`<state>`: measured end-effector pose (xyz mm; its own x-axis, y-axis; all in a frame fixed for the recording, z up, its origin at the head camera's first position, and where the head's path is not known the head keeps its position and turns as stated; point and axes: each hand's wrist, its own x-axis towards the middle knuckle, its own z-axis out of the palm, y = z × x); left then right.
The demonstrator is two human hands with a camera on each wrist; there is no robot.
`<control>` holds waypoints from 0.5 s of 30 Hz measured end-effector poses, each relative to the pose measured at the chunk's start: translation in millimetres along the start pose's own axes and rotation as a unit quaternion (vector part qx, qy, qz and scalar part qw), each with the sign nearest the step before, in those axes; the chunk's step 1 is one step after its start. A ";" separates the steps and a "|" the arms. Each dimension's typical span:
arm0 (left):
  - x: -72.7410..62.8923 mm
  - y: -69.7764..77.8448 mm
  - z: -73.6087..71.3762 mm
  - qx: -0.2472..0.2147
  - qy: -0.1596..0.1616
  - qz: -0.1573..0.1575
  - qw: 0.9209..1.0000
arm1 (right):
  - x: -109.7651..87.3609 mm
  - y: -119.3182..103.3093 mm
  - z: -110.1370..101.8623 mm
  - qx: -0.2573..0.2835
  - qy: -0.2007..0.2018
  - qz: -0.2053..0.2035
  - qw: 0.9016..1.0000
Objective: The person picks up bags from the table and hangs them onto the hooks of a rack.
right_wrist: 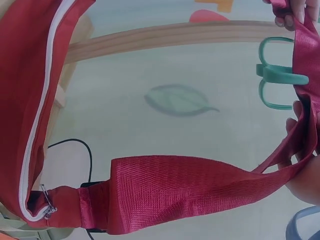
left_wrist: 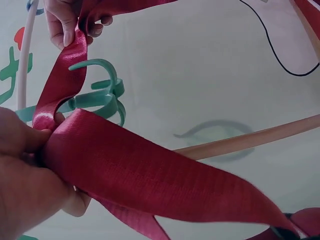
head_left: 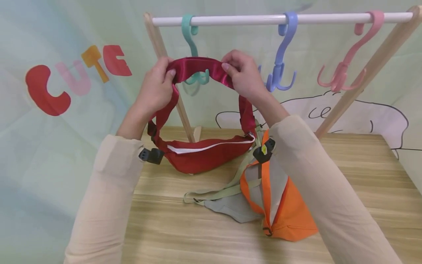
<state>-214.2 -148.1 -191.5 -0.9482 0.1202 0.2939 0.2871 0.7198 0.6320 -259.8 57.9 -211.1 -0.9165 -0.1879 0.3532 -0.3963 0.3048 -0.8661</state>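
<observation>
A red waist bag (head_left: 211, 156) with a white zip hangs from its dark red strap (head_left: 197, 66), low over the table. My left hand (head_left: 154, 88) pinches the strap on one side of the green hook (head_left: 189, 38). On the other side my right hand (head_left: 242, 75) grips it between thumb and fingers. The strap runs across the hook's stem, and the prongs show below and in front of it. In the left wrist view, a green prong (left_wrist: 102, 64) overlaps the strap. Whether the strap's weight rests on the hook, I cannot tell.
A white rail (head_left: 237, 19) on wooden legs also carries a blue hook (head_left: 280, 55) and a pink hook (head_left: 349, 55). On the wooden table (head_left: 171, 227) lie an orange bag (head_left: 296, 216) and a grey bag (head_left: 230, 209) with green straps, partly behind my right arm.
</observation>
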 end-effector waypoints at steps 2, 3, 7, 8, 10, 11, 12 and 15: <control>0.4 -1.7 0.0 -0.001 0.005 0.001 1.000 | 0.1 0.5 0.0 -0.005 -0.002 0.003 1.000; 0.9 -2.0 -0.5 0.000 0.009 0.000 1.000 | 0.2 0.1 -0.3 -0.006 -0.002 0.005 1.000; 3.9 -0.3 -3.9 0.000 0.029 -0.005 1.000 | 1.5 -2.5 -1.1 -0.001 0.002 0.009 1.000; 4.9 0.5 -4.7 0.002 0.034 -0.008 0.999 | 1.9 -2.9 -1.1 0.000 0.003 0.011 1.000; 7.0 2.5 -6.3 0.006 0.042 -0.016 0.999 | 1.9 -3.3 -0.4 0.004 0.002 0.017 1.000; 8.2 3.3 -6.9 0.009 0.045 -0.020 0.999 | 2.0 -3.0 0.1 0.003 0.001 0.017 1.000; 9.4 4.0 -7.4 0.013 0.047 -0.023 0.999 | 1.8 -2.7 0.7 0.004 -0.001 0.021 1.000; 12.9 6.2 -9.1 0.021 0.048 -0.034 0.998 | 0.6 -1.3 2.3 0.004 -0.007 0.033 0.999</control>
<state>-223.4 -148.3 -177.2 -0.9473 0.0057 0.3203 0.2149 0.7527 0.6223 -259.8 55.2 -210.5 -0.9394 -0.1810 0.2912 -0.3355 0.3099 -0.8896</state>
